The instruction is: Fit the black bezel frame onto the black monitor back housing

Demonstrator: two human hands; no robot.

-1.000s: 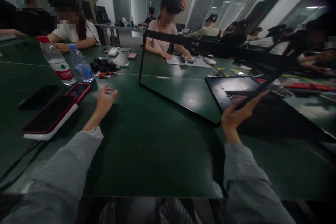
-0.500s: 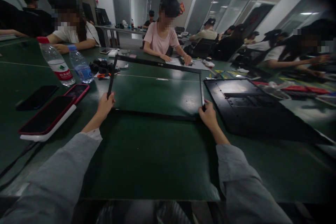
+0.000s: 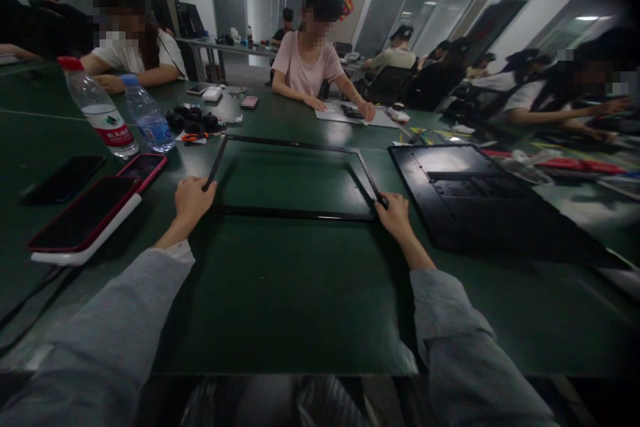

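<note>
A thin black screen bezel (image 3: pixel 300 215), an empty rectangular frame, is held over the green table in front of me, tilted back with its far bar lowered toward the tabletop. Closed on its left side bar is my left hand (image 3: pixel 193 205). My right hand (image 3: pixel 395 215) grips the right side bar near its lower corner. Through the opening the table surface shows, with the bezel's dark shadow on it. Just right of my right hand lies a flat black laptop cover (image 3: pixel 480 227) with a recessed slot.
To the left are a red-cased phone (image 3: pixel 87 213) on a white block, a black phone (image 3: pixel 65 179) and two water bottles (image 3: pixel 107 123) (image 3: pixel 153 123). Black cables with orange-handled pliers (image 3: pixel 194 138) lie behind them. Across the table a person in pink (image 3: pixel 313 70) works over a white sheet (image 3: pixel 330 119).
The bezel's far bar has come down from a steeper tilt, so the frame lies flatter. Both hands keep their hold. The co-worker's hand opposite has shifted slightly right.
</note>
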